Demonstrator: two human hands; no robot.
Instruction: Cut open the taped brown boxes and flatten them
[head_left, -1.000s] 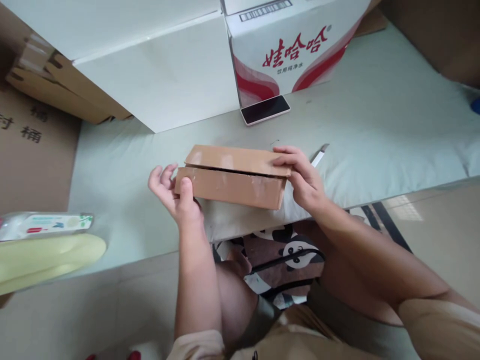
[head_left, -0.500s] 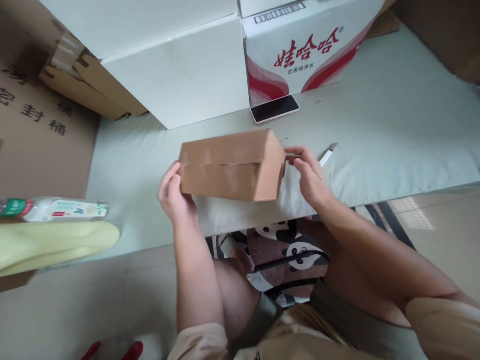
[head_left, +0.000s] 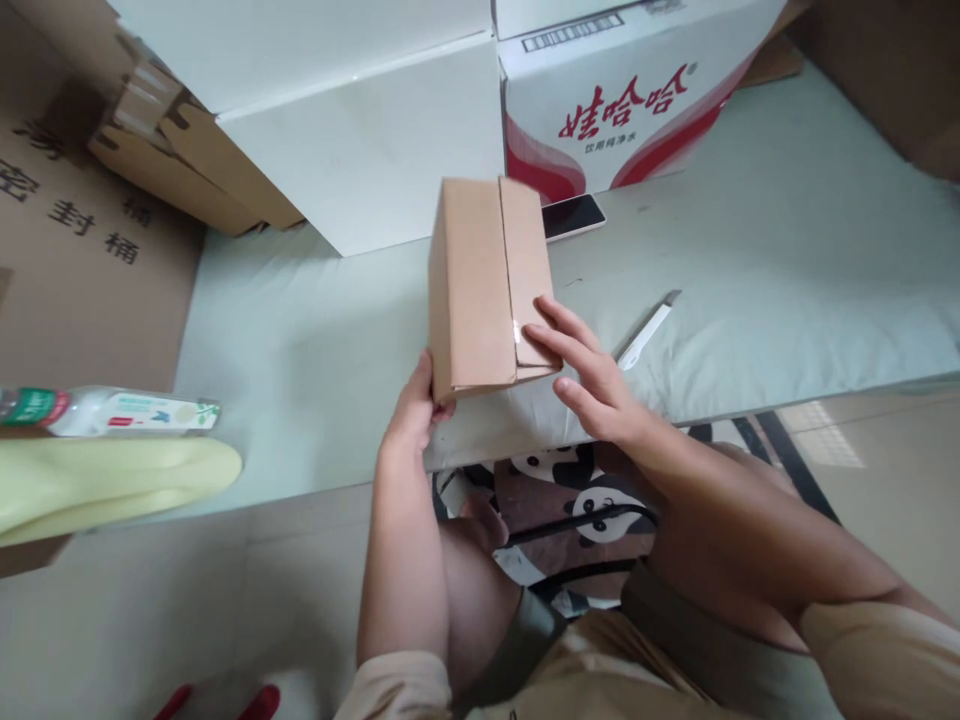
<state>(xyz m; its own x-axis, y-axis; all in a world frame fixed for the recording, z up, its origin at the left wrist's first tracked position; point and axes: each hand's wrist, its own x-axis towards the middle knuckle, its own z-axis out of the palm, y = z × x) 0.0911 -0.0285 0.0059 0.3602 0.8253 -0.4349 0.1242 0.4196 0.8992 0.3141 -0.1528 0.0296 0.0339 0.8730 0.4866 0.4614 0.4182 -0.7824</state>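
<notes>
A small brown cardboard box (head_left: 476, 280) is held above the near half of the cloth-covered table, its long side pointing away from me. My left hand (head_left: 420, 405) grips its near left corner, thumb on the side and fingers partly hidden underneath. Spread fingers of my right hand (head_left: 589, 370) rest on the near right part of the box, by a seam with a small shiny spot. Right of that hand a white utility knife (head_left: 646, 330) lies on the table, blade end pointing away. Behind the box, a phone (head_left: 574, 216) is partly covered by it.
White cartons (head_left: 367, 150) and a red-and-white printed carton (head_left: 615, 120) stand along the back. Large brown cardboard (head_left: 82, 290) is at the left. A plastic bottle (head_left: 127, 412) and a pale yellow object (head_left: 120, 480) lie at the left edge of the pale green table (head_left: 787, 260).
The box has turned from lying crosswise to pointing away from me. My left hand has moved right to its near corner, and my right hand's fingers now touch its surface.
</notes>
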